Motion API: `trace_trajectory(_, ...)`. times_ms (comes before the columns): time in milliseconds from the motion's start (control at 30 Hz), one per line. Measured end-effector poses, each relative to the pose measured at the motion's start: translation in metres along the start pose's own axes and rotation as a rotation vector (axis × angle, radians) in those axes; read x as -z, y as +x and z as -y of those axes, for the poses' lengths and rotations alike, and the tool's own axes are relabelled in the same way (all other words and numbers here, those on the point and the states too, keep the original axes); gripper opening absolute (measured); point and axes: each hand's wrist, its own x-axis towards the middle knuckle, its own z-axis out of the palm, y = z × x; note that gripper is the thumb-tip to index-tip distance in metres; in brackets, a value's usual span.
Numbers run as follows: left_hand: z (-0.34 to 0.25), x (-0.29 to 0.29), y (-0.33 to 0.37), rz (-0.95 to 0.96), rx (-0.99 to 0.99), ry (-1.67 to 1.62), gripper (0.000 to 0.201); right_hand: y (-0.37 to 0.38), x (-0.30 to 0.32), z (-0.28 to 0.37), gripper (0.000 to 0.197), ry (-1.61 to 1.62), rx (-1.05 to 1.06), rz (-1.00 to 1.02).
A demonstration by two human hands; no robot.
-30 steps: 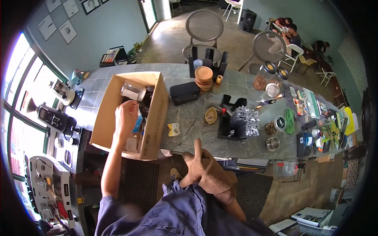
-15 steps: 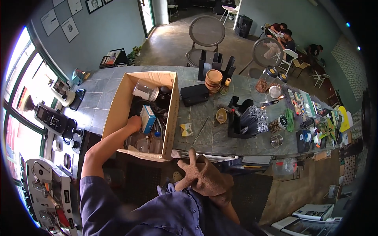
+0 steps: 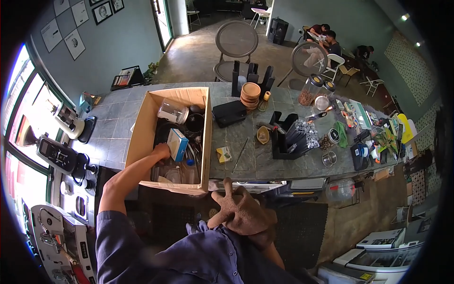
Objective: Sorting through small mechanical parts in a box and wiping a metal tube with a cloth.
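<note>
My left hand (image 3: pixel 161 151) reaches down into an open cardboard box (image 3: pixel 201 182) on the counter. Its fingers are curled, and their tips are hidden. It is against the left edge of a small blue-and-white carton (image 3: pixel 177 145), which stands tilted among the contents; whether it grips the carton is unclear. Around it are a clear plastic jar (image 3: pixel 172 111), a dark round container (image 3: pixel 194 122), clear containers (image 3: pixel 173 175) and a blue cap (image 3: pixel 190 162). In front of my body, my right hand (image 3: pixel 229 190) holds a brown cloth (image 3: pixel 246 215) that covers most of it.
On the grey tiled counter (image 3: pixel 222 177) are a black case (image 3: pixel 229 113), stacked wooden bowls (image 3: pixel 250 96), a black holder of wrapped items (image 3: pixel 283 150) and jars (image 3: pixel 326 140). Coffee grinders (image 3: pixel 59 154) stand at left. People (image 3: pixel 326 40) sit at the far right.
The view has shifted slightly, so most of the counter appears further left. My left hand stays beside the small carton, a little lower in the picture. My right hand keeps the brown cloth.
</note>
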Motion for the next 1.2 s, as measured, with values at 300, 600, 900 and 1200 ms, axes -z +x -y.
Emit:
trace_trajectory(300,-0.002,-0.001,-0.016,-0.040,0.055,0.079,0.029,0.000,-0.003,-0.003,0.058,0.013,-0.022,0.062)
trace_trajectory(600,0.020,0.023,-0.032,0.141,-0.090,0.425,0.032,0.007,0.007,0.001,0.067,0.040,0.047,0.044)
trace_trajectory(900,0.016,0.161,-0.238,0.188,0.087,-0.104,0.017,0.004,0.009,0.002,0.050,-0.067,-0.052,0.040)
trace_trajectory(1200,-0.074,0.141,-0.341,-0.186,-0.367,-0.966,0.010,0.042,0.014,0.019,0.040,-0.274,-0.037,0.014)
